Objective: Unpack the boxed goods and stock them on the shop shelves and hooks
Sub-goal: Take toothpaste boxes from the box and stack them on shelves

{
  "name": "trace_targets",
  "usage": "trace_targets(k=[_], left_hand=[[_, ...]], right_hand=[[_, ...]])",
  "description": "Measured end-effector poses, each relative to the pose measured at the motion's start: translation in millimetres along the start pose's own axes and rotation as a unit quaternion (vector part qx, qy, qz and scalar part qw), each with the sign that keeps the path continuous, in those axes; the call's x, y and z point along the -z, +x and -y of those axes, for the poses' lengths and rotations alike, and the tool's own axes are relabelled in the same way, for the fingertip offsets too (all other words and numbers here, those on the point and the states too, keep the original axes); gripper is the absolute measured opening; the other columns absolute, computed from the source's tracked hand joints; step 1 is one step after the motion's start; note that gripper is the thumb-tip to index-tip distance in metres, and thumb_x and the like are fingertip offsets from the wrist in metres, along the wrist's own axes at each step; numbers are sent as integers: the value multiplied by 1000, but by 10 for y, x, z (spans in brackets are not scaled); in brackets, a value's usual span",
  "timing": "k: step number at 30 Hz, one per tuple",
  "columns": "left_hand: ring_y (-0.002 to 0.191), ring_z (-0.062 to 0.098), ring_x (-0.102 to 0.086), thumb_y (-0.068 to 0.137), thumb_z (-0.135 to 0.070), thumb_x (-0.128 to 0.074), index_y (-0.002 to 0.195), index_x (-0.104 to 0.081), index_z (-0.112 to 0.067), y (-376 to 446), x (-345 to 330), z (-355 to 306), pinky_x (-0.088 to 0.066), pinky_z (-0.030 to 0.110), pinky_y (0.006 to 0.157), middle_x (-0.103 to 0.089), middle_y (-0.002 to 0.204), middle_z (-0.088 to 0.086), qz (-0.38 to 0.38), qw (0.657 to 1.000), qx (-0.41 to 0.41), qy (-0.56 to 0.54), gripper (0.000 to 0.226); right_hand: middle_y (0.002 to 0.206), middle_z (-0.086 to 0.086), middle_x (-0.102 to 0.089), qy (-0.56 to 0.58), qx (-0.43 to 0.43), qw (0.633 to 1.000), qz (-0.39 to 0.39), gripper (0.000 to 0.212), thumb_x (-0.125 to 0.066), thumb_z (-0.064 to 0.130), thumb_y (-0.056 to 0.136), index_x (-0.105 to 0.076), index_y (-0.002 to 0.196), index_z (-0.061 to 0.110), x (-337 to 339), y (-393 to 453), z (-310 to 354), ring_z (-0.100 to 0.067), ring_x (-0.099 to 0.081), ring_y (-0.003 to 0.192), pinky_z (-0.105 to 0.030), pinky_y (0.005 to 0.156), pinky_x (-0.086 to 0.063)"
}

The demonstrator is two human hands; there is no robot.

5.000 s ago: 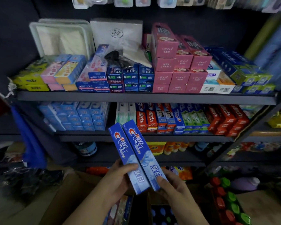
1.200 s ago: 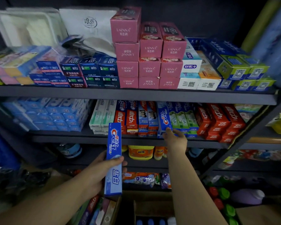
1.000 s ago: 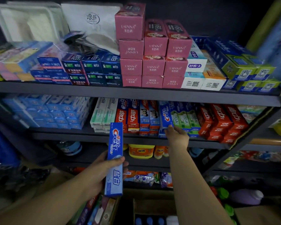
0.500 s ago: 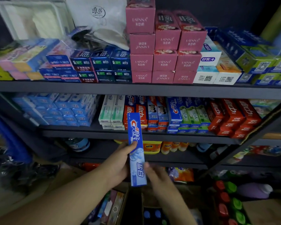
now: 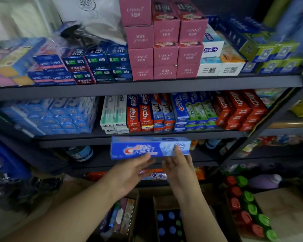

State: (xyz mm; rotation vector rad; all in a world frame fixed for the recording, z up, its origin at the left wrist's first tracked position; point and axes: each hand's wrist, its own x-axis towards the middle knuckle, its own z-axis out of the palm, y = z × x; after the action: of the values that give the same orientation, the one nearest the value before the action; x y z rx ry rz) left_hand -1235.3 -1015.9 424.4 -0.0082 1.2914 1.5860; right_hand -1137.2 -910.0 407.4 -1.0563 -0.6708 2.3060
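A blue Crest toothpaste box [image 5: 150, 147] lies level in the air, just below the front edge of the middle shelf [image 5: 164, 134]. My left hand [image 5: 129, 173] holds its lower edge near the middle, with the fingers reaching up behind it. My right hand [image 5: 179, 167] holds its right end, one finger lying over the front face. On the shelf above stands a stack of matching blue Crest boxes [image 5: 179, 109] between red-and-blue and green toothpaste boxes. An open carton [image 5: 122, 219] with more toothpaste boxes sits below my left forearm.
The upper shelf [image 5: 147, 86] carries pink boxes [image 5: 165, 53], dark blue boxes and green-blue boxes. Red toothpaste boxes [image 5: 238, 110] fill the middle shelf's right side, and light blue packs [image 5: 56, 116] fill its left. A carton of bottles [image 5: 168, 224] and red- and green-capped bottles [image 5: 247, 203] stand on the floor.
The toothpaste box has turned from upright to level and risen toward the middle shelf's edge. My right hand, which was at the shelf a second ago, now holds the box's right end.
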Motion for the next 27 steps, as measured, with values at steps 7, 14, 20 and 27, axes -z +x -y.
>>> trace_targets(k=[7, 14, 20, 27], left_hand=[[93, 25, -69, 91, -11, -50, 113, -66, -15, -219, 198, -77, -53, 37, 80, -70, 112, 13, 49, 996, 42, 66, 27], [92, 20, -70, 81, -16, -71, 106, -60, -11, -284, -255, 50, -57, 35, 82, -73, 99, 6, 76, 961, 20, 266, 27], [87, 22, -67, 86, -1, -62, 111, -60, -5, -103, -283, 24, -55, 33, 78, -69, 102, 11, 16, 973, -16, 228, 25], [102, 20, -65, 87, -19, -66, 119, -58, -9, 123, -495, -166, -50, 39, 94, -69, 106, 6, -23, 962, -51, 268, 34]], right_hand=[[94, -5, -71, -189, 47, 980, -44, 18, -54, 42, 93, -59, 105, 30, -21, 46, 376, -20, -70, 77, -34, 67, -56], [95, 3, -72, -312, 113, 943, 8, 38, -61, 41, 89, -59, 123, 24, -175, -28, 263, -11, -72, 74, -25, 58, -56], [104, 8, -67, -354, 87, 930, 57, 26, -55, 37, 92, -55, 117, 32, 123, -271, 209, 0, -69, 81, -18, 60, -53], [94, 2, -69, -370, 75, 924, 53, 17, -57, 37, 91, -57, 107, 30, 318, -480, 75, -11, -70, 78, -24, 62, -56]])
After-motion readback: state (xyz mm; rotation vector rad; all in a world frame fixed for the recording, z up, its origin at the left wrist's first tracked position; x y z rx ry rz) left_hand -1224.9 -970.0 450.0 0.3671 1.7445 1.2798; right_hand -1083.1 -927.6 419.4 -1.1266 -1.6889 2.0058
